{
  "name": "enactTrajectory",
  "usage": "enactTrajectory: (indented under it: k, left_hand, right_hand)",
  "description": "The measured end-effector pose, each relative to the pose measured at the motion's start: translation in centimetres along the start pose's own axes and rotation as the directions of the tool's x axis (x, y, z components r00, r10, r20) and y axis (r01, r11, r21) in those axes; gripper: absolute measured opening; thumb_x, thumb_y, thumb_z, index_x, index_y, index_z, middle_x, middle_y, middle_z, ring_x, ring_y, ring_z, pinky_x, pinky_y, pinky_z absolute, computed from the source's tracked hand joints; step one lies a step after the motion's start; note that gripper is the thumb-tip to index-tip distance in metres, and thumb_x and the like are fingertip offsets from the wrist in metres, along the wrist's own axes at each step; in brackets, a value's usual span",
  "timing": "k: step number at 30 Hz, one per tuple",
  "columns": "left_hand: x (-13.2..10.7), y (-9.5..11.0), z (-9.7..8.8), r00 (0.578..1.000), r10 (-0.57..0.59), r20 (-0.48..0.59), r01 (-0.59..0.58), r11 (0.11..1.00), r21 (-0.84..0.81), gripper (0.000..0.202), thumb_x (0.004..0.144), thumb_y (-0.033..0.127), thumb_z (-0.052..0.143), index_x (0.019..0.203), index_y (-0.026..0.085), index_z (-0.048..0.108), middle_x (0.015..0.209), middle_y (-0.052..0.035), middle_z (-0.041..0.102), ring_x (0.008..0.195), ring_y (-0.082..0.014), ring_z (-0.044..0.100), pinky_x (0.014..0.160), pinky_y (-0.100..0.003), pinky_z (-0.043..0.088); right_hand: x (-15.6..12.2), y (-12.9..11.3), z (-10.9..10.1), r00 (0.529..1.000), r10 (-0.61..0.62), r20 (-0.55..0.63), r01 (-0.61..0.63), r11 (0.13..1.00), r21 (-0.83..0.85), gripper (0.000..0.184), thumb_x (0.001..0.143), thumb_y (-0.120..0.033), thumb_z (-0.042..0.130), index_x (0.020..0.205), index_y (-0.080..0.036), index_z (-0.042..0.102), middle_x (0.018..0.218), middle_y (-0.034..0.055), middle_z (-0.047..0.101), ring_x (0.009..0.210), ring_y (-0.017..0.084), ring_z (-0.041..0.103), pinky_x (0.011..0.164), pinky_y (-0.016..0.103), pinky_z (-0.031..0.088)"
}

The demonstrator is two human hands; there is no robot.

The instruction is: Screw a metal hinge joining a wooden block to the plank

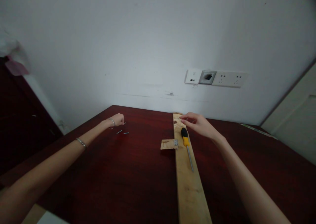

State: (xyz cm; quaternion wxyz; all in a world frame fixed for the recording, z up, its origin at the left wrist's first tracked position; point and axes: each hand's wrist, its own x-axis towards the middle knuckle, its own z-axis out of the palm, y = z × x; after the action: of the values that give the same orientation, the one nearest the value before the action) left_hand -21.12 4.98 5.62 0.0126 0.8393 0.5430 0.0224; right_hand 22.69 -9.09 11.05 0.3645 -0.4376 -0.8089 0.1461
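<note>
A dark red table (138,171) is set against a white wall (123,52), on which a row of socket plates (229,79) is mounted; any marks on them are too small to be read. A pale wooden plank (191,191) is laid from the far table edge toward the viewer, past the bottom of the view. A screwdriver (187,145) with a yellow and black handle is laid along the plank, shaft toward the viewer. A small wooden piece (168,144) is butted against the plank's left edge, joined by a metal hinge (175,143).

The right hand (197,123) is held over the plank's far end, just beyond the screwdriver handle, fingers loosely spread and gripping nothing. The left hand (117,119) is rested well apart, near the table's far left edge, fingers curled in; whether anything is pinched cannot be told. Loose screws (119,131) lie just beside it. Bare tabletop is left between the hands and to the right of the plank.
</note>
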Motion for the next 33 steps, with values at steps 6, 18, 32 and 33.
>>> enactTrajectory:
  k: [6,18,32,33]
  left_hand:
    - [-1.4,-1.1,2.1,0.999,0.022,0.048,-0.027,0.994,0.102,0.018,0.077,0.020,0.059,0.064,0.016,0.072,0.066,-0.0049,0.069,0.064,-0.0134,0.058,0.062,-0.020,0.036]
    - [-2.3,1.2,3.2,0.996,-0.009,0.091,-0.022,0.944,0.329,0.029,0.088,0.017,0.047,0.077,0.011,0.073,0.086,-0.0164,0.070,0.083,-0.0229,0.064,0.075,-0.028,0.045]
    - [-1.2,8.5,1.1,0.985,0.167,-0.037,-0.165,0.984,0.065,0.042,0.089,0.034,0.049,0.119,0.007,0.060,0.110,-0.0159,0.060,0.099,-0.0234,0.059,0.089,-0.031,0.045]
    - [-1.1,10.1,1.0,0.974,0.219,-0.053,-0.220,0.975,-0.025,0.047,0.088,0.039,0.051,0.123,0.008,0.058,0.112,-0.0155,0.059,0.101,-0.0234,0.059,0.090,-0.031,0.044]
  right_hand:
    - [0.0,0.3,0.5,0.999,0.036,0.007,-0.036,0.999,-0.003,0.036,0.087,-0.041,0.053,0.106,-0.015,0.069,0.104,0.0101,0.071,0.081,0.019,0.063,0.068,0.032,0.050]
    - [-0.1,1.0,0.6,0.998,0.045,-0.043,-0.044,0.999,0.024,0.027,0.086,-0.031,0.055,0.102,-0.016,0.070,0.095,0.0082,0.073,0.081,0.018,0.065,0.072,0.032,0.051]
    - [-0.6,4.8,2.1,0.912,0.394,0.118,-0.324,0.864,-0.385,0.046,0.083,-0.044,0.058,0.118,-0.015,0.062,0.098,0.0127,0.071,0.088,0.024,0.067,0.077,0.031,0.047]
    - [-0.7,5.2,2.6,0.904,0.410,0.117,-0.338,0.856,-0.390,0.048,0.082,-0.045,0.058,0.119,-0.015,0.061,0.100,0.0138,0.070,0.090,0.025,0.067,0.078,0.031,0.047]
